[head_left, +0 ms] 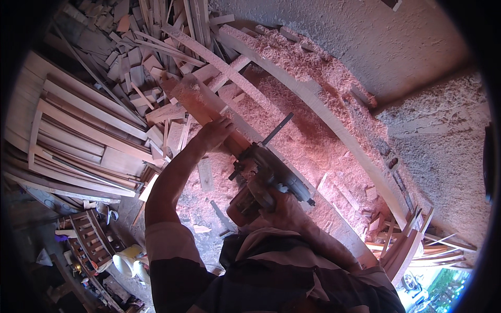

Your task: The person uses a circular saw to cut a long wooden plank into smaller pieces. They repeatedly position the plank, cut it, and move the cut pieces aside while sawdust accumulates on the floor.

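At the far left, long wooden frames (86,128) lean in a stack, and a slatted wooden piece (91,235) lies below them. Next comes a heap of offcuts (135,65), mostly short blocks. Toward the middle, a reddish board (194,103) slants down to the right, its lower end against the saw. The left hand (215,133) lies across this board with its fingers bent over it (the thumb is hidden, so I cannot tell whether it is clamped). Just right of it sits the power saw (266,175), near the middle of the view, a metal bar (277,129) sticking out from its upper end. The right hand (282,204) is wrapped around the saw's rear handle. Farther right, a curved plank (334,117) arcs through pinkish shavings (308,55), and thin strips (404,250) stand at the lower right.
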A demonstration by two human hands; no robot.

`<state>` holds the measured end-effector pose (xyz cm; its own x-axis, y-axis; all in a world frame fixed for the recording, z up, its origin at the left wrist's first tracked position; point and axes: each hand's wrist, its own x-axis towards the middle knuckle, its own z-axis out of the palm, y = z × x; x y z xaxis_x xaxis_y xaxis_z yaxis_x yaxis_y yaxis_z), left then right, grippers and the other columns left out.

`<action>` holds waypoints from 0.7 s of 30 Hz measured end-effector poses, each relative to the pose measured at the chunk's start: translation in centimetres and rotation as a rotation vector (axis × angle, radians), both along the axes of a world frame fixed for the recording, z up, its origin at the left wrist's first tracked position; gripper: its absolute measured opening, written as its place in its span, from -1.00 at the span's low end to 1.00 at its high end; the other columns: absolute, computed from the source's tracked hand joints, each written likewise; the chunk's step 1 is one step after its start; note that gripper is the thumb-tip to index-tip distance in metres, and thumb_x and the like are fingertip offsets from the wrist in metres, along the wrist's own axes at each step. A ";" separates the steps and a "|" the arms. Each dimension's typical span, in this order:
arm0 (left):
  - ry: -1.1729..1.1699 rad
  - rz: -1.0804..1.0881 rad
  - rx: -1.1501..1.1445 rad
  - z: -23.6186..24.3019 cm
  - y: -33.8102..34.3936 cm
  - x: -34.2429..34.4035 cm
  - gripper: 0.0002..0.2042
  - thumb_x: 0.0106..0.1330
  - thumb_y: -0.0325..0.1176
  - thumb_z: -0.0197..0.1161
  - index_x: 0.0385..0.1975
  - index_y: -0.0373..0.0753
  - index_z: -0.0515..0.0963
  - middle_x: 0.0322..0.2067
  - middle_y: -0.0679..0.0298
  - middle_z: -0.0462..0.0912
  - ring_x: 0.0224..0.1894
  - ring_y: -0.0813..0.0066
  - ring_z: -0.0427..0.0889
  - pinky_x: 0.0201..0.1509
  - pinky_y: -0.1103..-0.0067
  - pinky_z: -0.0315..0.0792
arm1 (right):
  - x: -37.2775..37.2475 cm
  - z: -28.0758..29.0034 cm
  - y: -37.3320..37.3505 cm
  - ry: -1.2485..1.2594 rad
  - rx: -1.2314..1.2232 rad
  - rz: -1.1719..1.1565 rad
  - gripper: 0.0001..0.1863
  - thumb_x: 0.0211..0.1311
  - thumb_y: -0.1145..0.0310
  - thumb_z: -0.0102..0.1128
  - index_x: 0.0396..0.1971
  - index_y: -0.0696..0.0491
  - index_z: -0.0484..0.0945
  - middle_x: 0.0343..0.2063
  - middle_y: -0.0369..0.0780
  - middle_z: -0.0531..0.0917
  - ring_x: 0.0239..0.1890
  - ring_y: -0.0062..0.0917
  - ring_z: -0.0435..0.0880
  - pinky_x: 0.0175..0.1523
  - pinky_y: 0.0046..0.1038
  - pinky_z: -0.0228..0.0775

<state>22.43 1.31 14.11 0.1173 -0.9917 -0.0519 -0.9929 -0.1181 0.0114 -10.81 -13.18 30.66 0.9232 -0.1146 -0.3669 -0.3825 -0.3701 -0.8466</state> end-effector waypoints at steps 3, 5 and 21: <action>0.055 -0.025 -0.040 -0.1 -0.1 0.1 -0.23 -0.18 -0.15 0.59 0.07 -0.32 0.40 0.08 0.12 0.48 0.21 0.11 0.45 0.25 0.38 0.46 | -0.1 -0.8 -0.1 -0.077 -0.006 -0.012 -0.33 0.04 0.33 0.38 0.22 0.12 0.45 -0.21 0.11 0.70 -0.05 -0.04 0.70 0.02 -0.19 0.54; 0.174 -0.014 -0.041 1.5 -0.3 -0.1 -0.15 -0.26 -0.08 0.63 0.09 -0.32 0.39 0.08 0.12 0.48 0.21 0.10 0.45 0.27 0.37 0.45 | 0.0 -0.9 -0.1 -0.097 0.003 -0.013 -0.34 0.05 0.33 0.38 0.22 0.12 0.46 -0.21 0.11 0.70 -0.04 -0.04 0.70 0.02 -0.20 0.54; 0.305 -0.034 -0.096 0.4 1.3 3.0 -0.32 0.02 -0.35 0.48 0.22 -0.16 0.38 0.31 0.10 0.34 0.39 0.07 0.31 0.34 0.34 0.42 | 4.0 -1.4 0.9 -0.079 0.018 -0.004 -0.43 0.05 0.35 0.38 0.11 0.14 0.51 -0.22 0.08 0.69 -0.08 -0.04 0.69 -0.04 -0.17 0.51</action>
